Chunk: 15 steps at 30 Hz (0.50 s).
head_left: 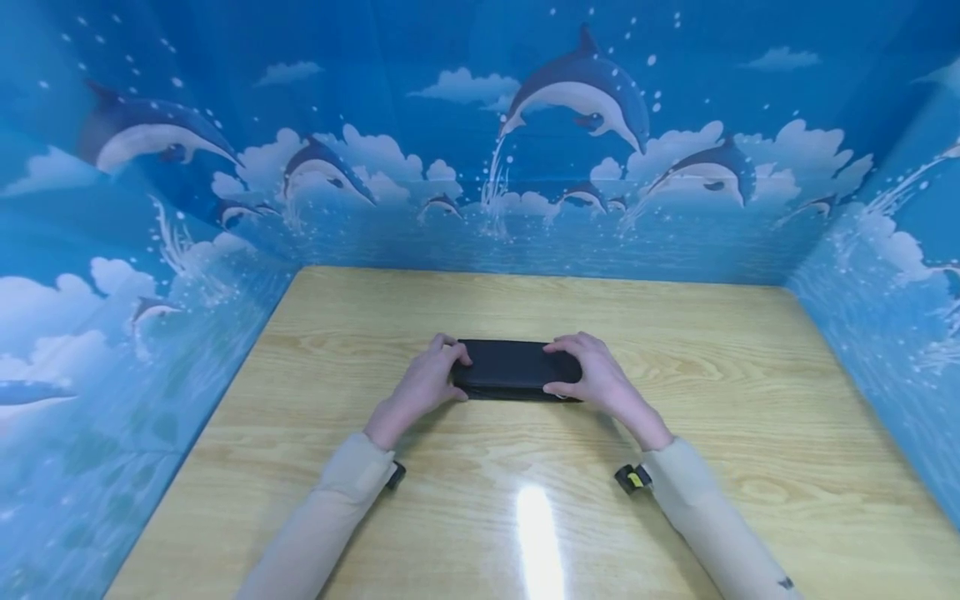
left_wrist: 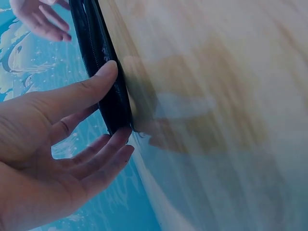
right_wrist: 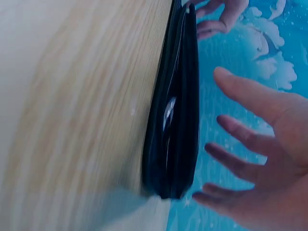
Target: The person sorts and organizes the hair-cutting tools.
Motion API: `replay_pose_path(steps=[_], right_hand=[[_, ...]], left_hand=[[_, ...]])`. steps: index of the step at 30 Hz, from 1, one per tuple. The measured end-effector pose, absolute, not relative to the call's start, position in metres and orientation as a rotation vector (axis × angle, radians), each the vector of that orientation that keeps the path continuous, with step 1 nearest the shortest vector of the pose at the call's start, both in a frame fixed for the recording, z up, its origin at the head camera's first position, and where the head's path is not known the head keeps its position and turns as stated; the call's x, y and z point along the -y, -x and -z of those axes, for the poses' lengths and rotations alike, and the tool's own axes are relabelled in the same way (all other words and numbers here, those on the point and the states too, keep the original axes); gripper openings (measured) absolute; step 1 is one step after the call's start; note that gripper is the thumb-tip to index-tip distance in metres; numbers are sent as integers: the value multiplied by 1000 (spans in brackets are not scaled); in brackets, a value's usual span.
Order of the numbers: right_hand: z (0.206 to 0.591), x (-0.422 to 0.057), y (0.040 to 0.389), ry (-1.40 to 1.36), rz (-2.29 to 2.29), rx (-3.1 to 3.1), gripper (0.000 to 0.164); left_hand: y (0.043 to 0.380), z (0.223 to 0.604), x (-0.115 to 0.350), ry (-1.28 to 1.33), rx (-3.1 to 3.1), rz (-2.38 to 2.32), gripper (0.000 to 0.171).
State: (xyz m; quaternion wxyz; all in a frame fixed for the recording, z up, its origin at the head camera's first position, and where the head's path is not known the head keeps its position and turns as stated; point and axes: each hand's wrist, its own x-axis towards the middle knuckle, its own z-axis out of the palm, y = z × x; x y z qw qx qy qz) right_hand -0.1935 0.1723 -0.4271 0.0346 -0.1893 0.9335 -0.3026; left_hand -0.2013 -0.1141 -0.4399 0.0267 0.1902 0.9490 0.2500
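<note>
A flat black zip wallet (head_left: 512, 365) lies lengthwise across the wooden table. Its zipped edge, facing the person, shows in the left wrist view. My left hand (head_left: 431, 379) grips the wallet's left end, with the thumb on the near edge and fingers round the end and far side. Over the right end is my right hand (head_left: 596, 375), thumb and fingers spread. The right wrist view shows that hand (right_wrist: 269, 149) beside the wallet (right_wrist: 175, 120), a small gap between its fingertips and the black surface. A small light-coloured zip pull (right_wrist: 187, 8) sits at the wallet's far end there.
The wooden table (head_left: 360, 317) is bounded at the back and both sides by blue dolphin-print sheeting (head_left: 480, 233). Dark wrist devices sit below the left cuff (head_left: 356, 462) and the right cuff (head_left: 675, 471). A bright glare patch (head_left: 538, 542) lies near the front.
</note>
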Motion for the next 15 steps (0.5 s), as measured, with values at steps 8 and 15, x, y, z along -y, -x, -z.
replay_pose_path(steps=[8,15], right_hand=[[431,-141,205,856,823,-2743,65],[439,-130,209,884,622,-2750,75]], left_hand=[[200,441,115,-570,-2941,-772,45],[198,439,115,-555,-2925,-804,44]])
